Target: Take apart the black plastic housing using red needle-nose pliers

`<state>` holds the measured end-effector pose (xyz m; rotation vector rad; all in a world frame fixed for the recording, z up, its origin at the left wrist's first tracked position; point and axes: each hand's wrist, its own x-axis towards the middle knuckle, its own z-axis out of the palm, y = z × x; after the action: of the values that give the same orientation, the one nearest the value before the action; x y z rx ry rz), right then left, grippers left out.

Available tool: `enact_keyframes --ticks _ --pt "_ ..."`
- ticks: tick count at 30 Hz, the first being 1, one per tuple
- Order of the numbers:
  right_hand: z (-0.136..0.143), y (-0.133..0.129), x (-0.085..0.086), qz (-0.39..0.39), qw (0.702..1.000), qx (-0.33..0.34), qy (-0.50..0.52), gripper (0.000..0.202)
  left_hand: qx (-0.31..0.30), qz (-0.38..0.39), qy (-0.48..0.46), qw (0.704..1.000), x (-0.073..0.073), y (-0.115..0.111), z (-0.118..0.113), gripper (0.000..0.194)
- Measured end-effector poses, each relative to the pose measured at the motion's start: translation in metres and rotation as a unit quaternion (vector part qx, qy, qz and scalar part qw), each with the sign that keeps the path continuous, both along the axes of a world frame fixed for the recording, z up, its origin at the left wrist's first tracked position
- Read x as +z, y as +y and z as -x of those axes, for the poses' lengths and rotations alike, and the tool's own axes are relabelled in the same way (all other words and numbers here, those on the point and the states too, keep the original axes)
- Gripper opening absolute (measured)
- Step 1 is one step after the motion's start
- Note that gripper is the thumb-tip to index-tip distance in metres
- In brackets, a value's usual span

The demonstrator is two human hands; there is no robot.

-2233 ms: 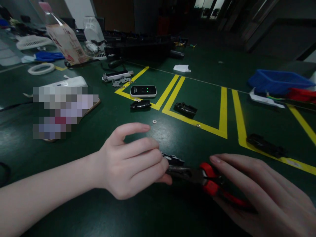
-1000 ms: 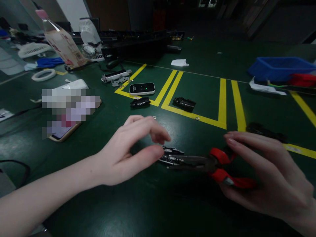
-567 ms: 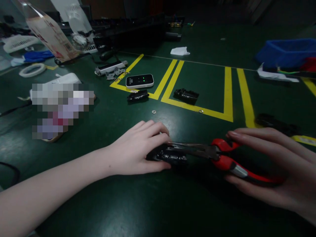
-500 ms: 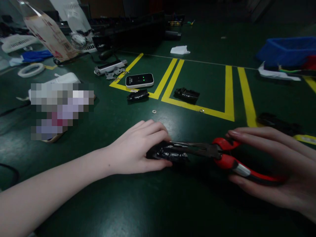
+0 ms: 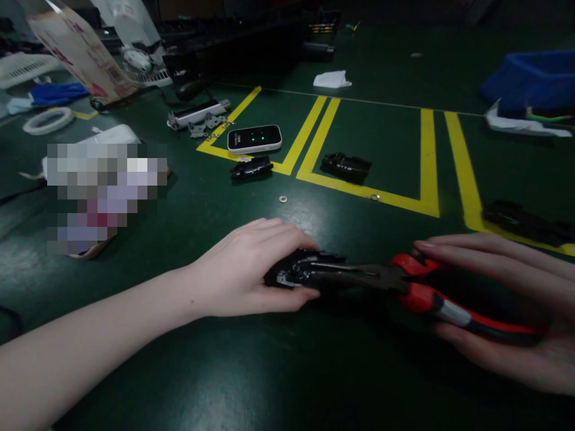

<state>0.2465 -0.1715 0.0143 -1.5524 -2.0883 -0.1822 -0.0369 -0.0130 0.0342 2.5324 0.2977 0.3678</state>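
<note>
My left hand (image 5: pixel 265 269) is wrapped round a black plastic part (image 5: pixel 291 272) with glossy ridges, holding it low over the green table. My right hand (image 5: pixel 503 299) grips long-nose pliers (image 5: pixel 415 284) by their red and black handles. The pliers' long jaws point left and reach onto the black part; whether they pinch anything there I cannot tell. Just beyond my left hand lies a small metal ring (image 5: pixel 283 199). A second ring (image 5: pixel 374 197) rests by the yellow tape.
Black parts like the held one lie at the tape (image 5: pixel 345 167), beside a white-edged device (image 5: pixel 254 139) with green lights, and at the right (image 5: pixel 525 221). A blue bin (image 5: pixel 530 78) stands far right. At the left are a white roll (image 5: pixel 48 121) and a bag (image 5: pixel 85 54).
My left hand has turned the black part slightly, and the pliers' jaws now lie across its nearer side. My right hand has shifted a little right. The view has shifted slightly.
</note>
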Motion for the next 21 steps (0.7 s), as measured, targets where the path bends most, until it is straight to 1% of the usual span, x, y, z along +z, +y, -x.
enact_keyframes --ticks 6,10,15,21 --pt "0.0053 0.0004 0.0031 0.002 1.000 0.025 0.007 0.046 0.024 -0.027 -0.015 0.999 0.0018 -0.0022 0.0010 0.030" --pt "0.0086 0.0023 0.0057 0.004 1.000 0.025 0.001 0.045 0.026 -0.043 -0.010 0.999 0.0021 -0.0031 0.0012 0.031" --pt "0.0072 0.0044 0.0065 0.014 0.998 0.055 -0.029 0.048 0.018 -0.043 0.000 0.999 0.0016 -0.0039 0.0009 0.029" --pt "0.0097 0.0026 0.0038 0.008 0.999 0.032 -0.007 0.044 0.020 -0.048 0.008 0.999 0.0007 -0.0034 0.0009 0.030"
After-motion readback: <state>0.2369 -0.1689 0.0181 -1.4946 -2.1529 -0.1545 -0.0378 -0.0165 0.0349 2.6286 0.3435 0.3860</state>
